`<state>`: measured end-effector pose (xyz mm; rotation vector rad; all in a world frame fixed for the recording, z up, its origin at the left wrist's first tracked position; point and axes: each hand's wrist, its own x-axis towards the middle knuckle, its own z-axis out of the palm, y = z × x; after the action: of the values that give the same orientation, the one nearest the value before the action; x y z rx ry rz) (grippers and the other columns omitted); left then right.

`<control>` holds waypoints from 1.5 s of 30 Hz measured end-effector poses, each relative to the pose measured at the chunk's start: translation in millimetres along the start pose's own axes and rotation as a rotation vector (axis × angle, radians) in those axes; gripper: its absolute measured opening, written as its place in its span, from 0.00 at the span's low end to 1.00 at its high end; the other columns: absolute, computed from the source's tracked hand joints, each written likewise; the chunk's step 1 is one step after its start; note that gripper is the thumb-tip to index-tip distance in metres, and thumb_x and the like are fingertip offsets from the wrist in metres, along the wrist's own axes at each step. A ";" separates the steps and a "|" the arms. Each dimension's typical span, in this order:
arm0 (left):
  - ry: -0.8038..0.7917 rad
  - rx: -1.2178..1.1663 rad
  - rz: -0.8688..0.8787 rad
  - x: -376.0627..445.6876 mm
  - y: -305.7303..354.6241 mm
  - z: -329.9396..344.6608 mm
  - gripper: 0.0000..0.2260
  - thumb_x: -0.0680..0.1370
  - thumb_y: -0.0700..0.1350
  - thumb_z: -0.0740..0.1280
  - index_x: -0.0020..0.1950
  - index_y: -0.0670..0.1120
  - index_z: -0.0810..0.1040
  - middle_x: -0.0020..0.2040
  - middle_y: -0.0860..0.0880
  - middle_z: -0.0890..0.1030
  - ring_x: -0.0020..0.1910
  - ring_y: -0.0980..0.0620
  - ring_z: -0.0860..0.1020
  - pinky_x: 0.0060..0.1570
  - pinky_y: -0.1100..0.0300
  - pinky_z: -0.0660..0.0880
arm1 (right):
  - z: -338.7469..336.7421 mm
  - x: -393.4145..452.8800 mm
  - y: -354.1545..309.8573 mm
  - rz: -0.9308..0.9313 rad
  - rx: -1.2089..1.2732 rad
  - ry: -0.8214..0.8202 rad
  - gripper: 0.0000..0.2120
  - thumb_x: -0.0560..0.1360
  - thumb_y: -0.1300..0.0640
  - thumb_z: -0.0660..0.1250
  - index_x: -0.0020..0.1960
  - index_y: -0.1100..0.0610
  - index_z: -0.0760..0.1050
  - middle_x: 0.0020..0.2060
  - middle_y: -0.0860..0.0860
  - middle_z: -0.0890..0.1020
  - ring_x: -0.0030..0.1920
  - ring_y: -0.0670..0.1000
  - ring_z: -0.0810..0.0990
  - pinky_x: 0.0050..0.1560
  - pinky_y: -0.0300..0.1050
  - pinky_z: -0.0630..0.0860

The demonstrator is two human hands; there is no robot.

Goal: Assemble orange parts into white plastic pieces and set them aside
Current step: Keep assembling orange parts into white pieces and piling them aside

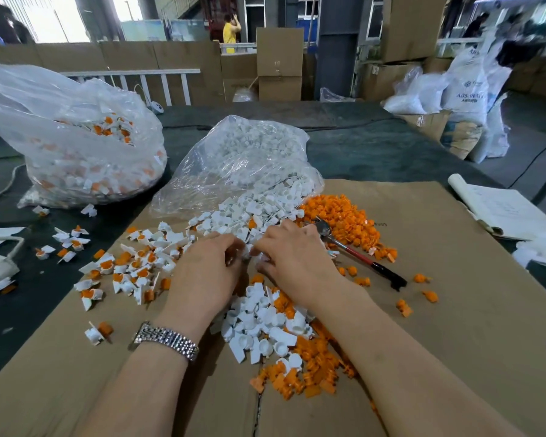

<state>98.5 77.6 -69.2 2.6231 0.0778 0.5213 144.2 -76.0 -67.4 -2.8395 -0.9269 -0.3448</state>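
Both hands meet over the cardboard sheet (pixel 454 310), fingertips curled together on a small white piece between them. The left hand (pixel 207 269) and right hand (pixel 292 255) hide most of that piece, so whether an orange part sits in it cannot be told. Far left of the left hand, a clear bag (pixel 76 143) holds joined white-and-orange pieces; nearer, more joined pieces (pixel 126 266) lie scattered. Ahead of the hands, a second clear bag (pixel 246 162) spills white pieces (pixel 259 329) toward the wrists. Right of the right hand lie loose orange parts (pixel 344 216), half burying a red-handled tool (pixel 360 257).
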 end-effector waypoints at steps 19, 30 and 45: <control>-0.043 -0.059 -0.042 -2.8 -7.1 -2.3 0.07 0.79 0.47 0.71 0.56 0.55 0.83 0.46 0.58 0.78 0.43 0.61 0.76 0.41 0.63 0.72 | -16.2 -7.6 10.5 0.128 0.298 0.177 0.04 0.79 0.58 0.64 0.52 0.54 0.78 0.49 0.50 0.78 0.47 0.51 0.78 0.46 0.47 0.76; 0.008 0.034 0.015 -3.9 2.9 4.8 0.06 0.80 0.53 0.70 0.54 0.53 0.83 0.47 0.56 0.80 0.43 0.57 0.77 0.43 0.58 0.77 | -17.7 -11.9 13.2 0.220 0.523 0.209 0.04 0.75 0.61 0.69 0.47 0.53 0.77 0.39 0.46 0.80 0.40 0.45 0.79 0.43 0.42 0.79; -0.097 -0.906 -0.265 -8.1 14.3 -15.2 0.08 0.77 0.44 0.75 0.56 0.51 0.84 0.43 0.49 0.88 0.41 0.50 0.87 0.39 0.66 0.80 | -28.1 -14.8 13.0 0.318 0.925 0.222 0.04 0.76 0.58 0.72 0.47 0.49 0.83 0.44 0.44 0.84 0.43 0.39 0.83 0.43 0.33 0.80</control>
<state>84.8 70.2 -53.1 1.7131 0.1220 0.2436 135.4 -100.4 -44.8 -1.9862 -0.4049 -0.1290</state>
